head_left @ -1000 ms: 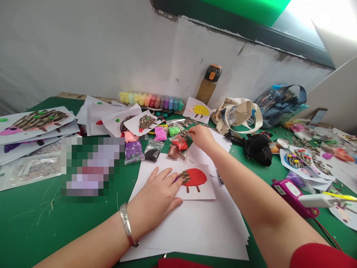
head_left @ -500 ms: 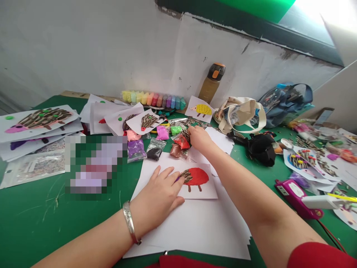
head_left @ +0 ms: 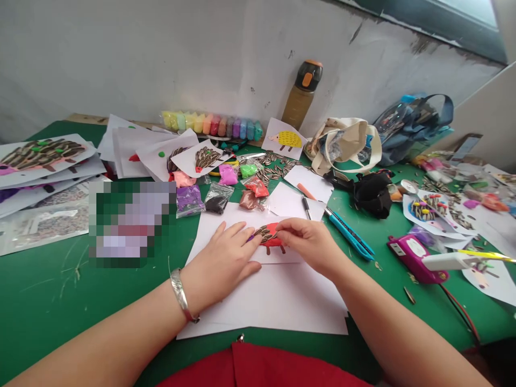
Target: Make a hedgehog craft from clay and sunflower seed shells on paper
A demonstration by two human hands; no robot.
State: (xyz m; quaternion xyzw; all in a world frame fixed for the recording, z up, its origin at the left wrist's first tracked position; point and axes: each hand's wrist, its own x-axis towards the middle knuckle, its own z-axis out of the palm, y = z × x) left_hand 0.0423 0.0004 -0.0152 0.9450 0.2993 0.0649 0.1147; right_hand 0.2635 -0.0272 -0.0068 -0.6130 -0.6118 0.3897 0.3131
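My left hand (head_left: pixel 220 263) lies flat with fingers spread on a small white card, pinning it to the stack of white paper (head_left: pixel 278 306). On the card is a red clay hedgehog (head_left: pixel 273 240) with striped sunflower seeds (head_left: pixel 263 233) stuck on its left part. My right hand (head_left: pixel 310 242) rests over the right side of the hedgehog, fingertips pinched together at the seeds; what they hold is too small to make out. A loose pile of sunflower seeds (head_left: pixel 274 167) lies farther back on the green table.
Small bags of coloured clay (head_left: pixel 226 188) sit behind the card. A row of clay packs (head_left: pixel 209 124) and a bottle (head_left: pixel 303 91) stand by the wall. Finished hedgehog pictures (head_left: pixel 40 156) lie left. A blue cutter (head_left: pixel 349 234), glue gun (head_left: pixel 427 260) and bags (head_left: pixel 346 153) are on the right.
My right hand has come back from the seed pile at the rear to the red hedgehog on the card. The left hand has stayed on the card. The view tilted down.
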